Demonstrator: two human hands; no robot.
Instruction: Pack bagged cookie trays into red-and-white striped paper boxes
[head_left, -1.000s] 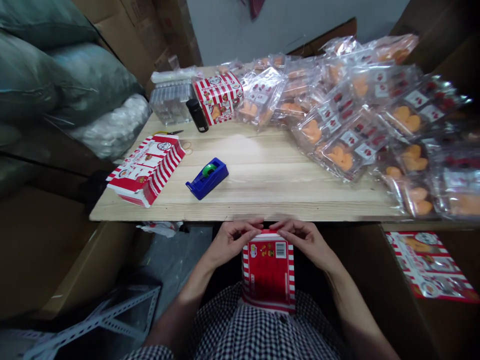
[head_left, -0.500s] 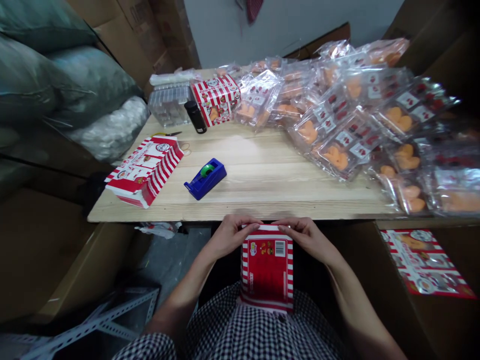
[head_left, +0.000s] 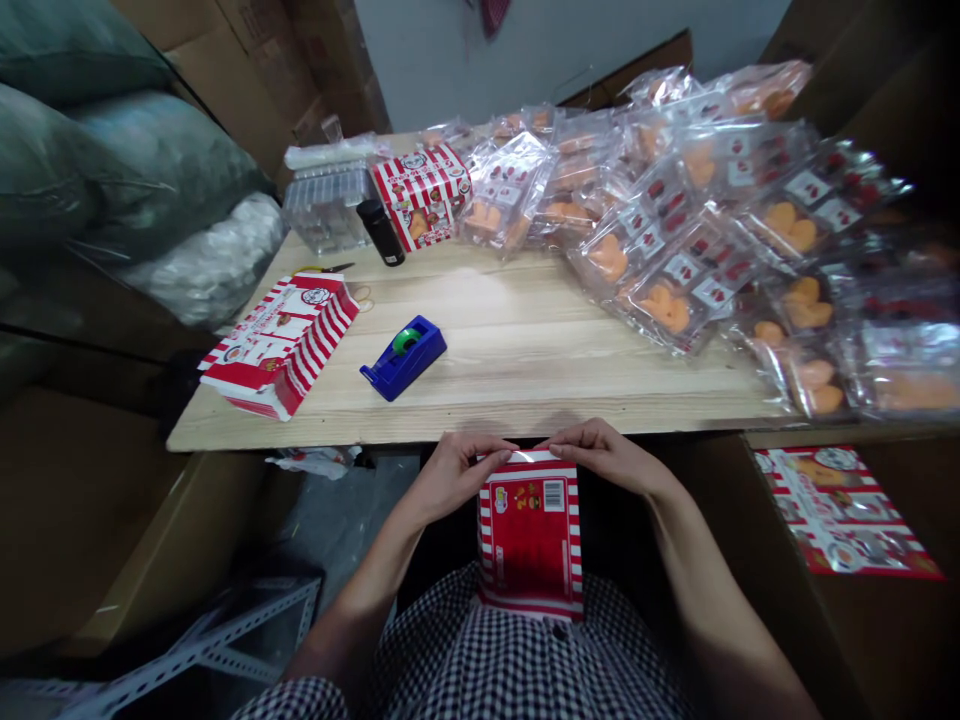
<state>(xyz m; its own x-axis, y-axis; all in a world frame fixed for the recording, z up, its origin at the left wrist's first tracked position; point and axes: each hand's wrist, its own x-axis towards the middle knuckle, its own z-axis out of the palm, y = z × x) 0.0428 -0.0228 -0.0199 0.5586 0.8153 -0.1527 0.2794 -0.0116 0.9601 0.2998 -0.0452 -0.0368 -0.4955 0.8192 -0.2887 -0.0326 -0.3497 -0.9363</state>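
Observation:
A red card package [head_left: 531,540] with white striped edges and a barcode rests against my lap, its top edge just below the table's front edge. My left hand [head_left: 457,472] pinches the top left corner between thumb and fingers. At the top right corner, my right hand [head_left: 600,455] grips the same edge in a like pinch. The underside of the package is hidden. On the table beyond stands a blue tape dispenser [head_left: 405,360] with a green roll. To its left lies a stack of red-and-white striped printed cards [head_left: 281,340].
Clear plastic packs with orange pieces [head_left: 664,305] pile up on the table's right side. At the back are a clear plastic box [head_left: 326,205], a black bottle [head_left: 381,232] and a striped box [head_left: 424,195]. Yellow-handled scissors [head_left: 322,268] lie behind the stack. Another printed card [head_left: 847,510] lies lower right.
The view has shifted slightly. My right hand has moved a little along the top edge, its fingers raised slightly; both hands keep hold of the card package.

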